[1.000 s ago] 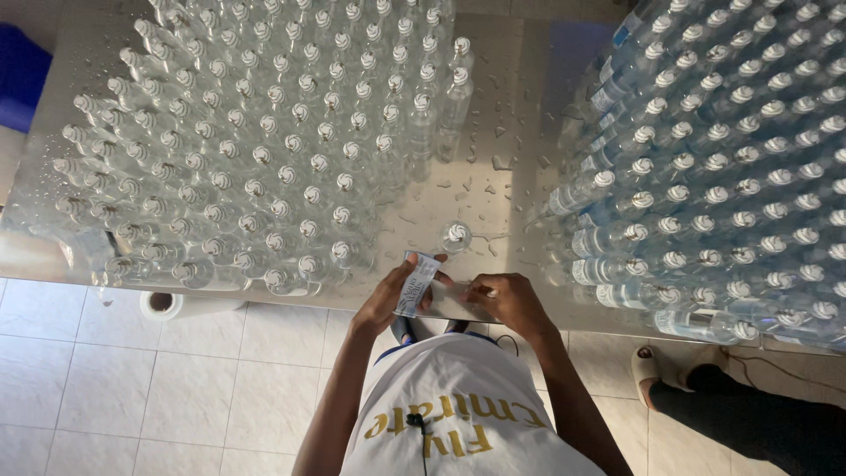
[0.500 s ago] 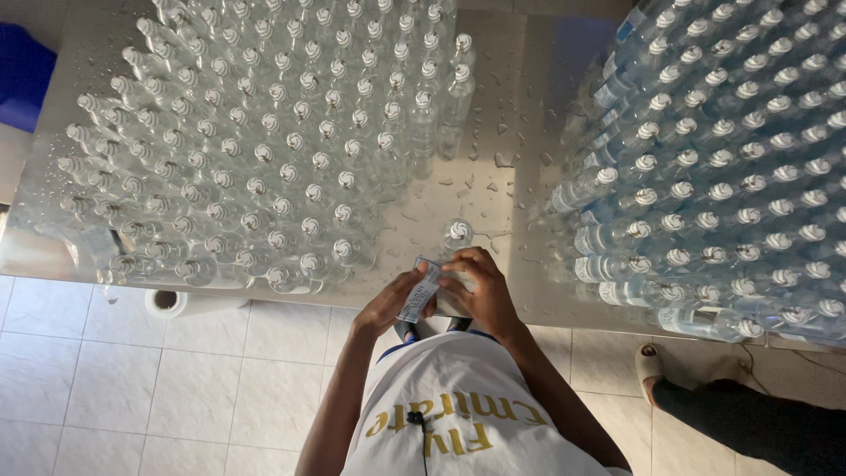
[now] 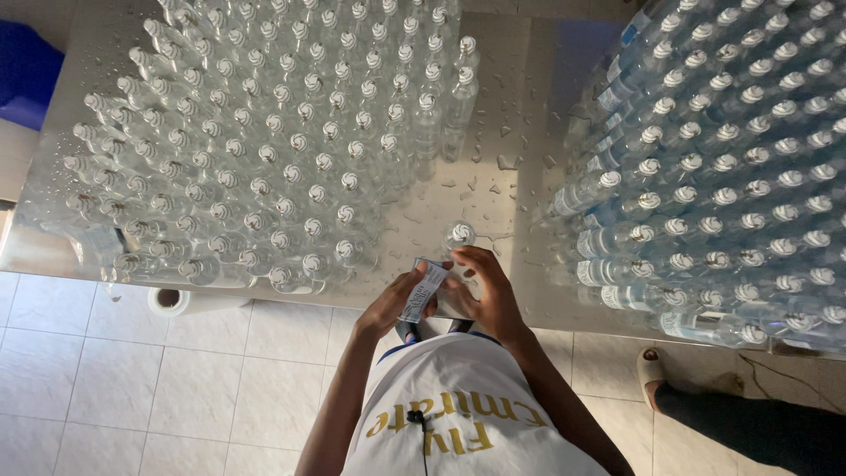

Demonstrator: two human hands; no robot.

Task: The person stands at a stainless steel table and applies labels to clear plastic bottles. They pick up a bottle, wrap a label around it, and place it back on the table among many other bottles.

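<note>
At the near table (image 3: 515, 185) edge, the left hand (image 3: 395, 300) pinches a white label (image 3: 422, 289) with dark print, while the right hand (image 3: 482, 286) cups over the label's far end. Just beyond stands a lone bottle (image 3: 459, 234). Farther left, unlabelled bottles (image 3: 264, 141) crowd; blue-labelled ones (image 3: 705, 167) mass right.
</note>
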